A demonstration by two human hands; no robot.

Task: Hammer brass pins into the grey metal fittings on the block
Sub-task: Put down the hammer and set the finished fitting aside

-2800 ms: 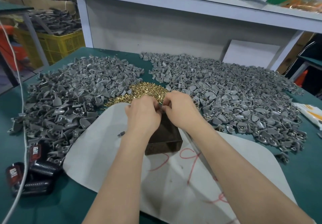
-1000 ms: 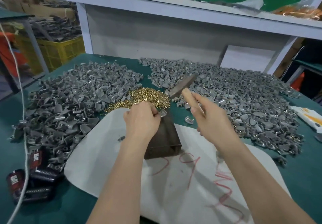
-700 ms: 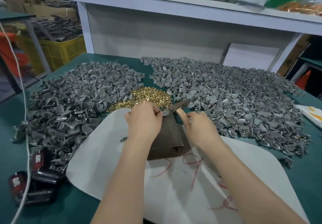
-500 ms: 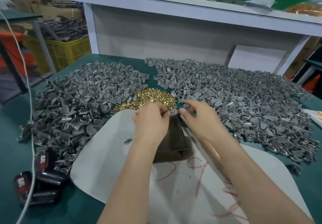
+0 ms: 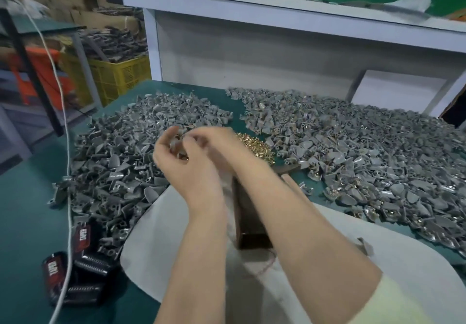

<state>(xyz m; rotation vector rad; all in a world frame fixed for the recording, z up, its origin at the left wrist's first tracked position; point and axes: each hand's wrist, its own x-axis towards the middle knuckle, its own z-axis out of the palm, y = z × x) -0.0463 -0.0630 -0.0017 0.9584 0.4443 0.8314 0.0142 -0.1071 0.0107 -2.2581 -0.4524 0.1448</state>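
Plainly both hands are up off the work and drawn close together above the near edge of the left heap of fittings (image 5: pixel 118 152). The left hand (image 5: pixel 184 170) curls its fingers round one grey fitting (image 5: pixel 175 144), raised where it can be turned and checked, and the right hand (image 5: pixel 219 144) reaches across to meet it at the fingertips; blur hides whether it pinches a pin or only steadies the part. The brass pins (image 5: pixel 256 144) lie heaped just beyond the block (image 5: pixel 249 220), between the two grey heaps, probably so either hand can take one easily. The block stands on the white mat (image 5: pixel 390 260) on the table (image 5: pixel 25 210), partly hidden under the right forearm, so its top cannot be seen. The hammer (image 5: pixel 289 170) lies unheld just right of the block, handle toward the person, seemingly ready for the right hand. The right heap (image 5: pixel 365 162) shows glints of brass, so it is likely the finished lot.
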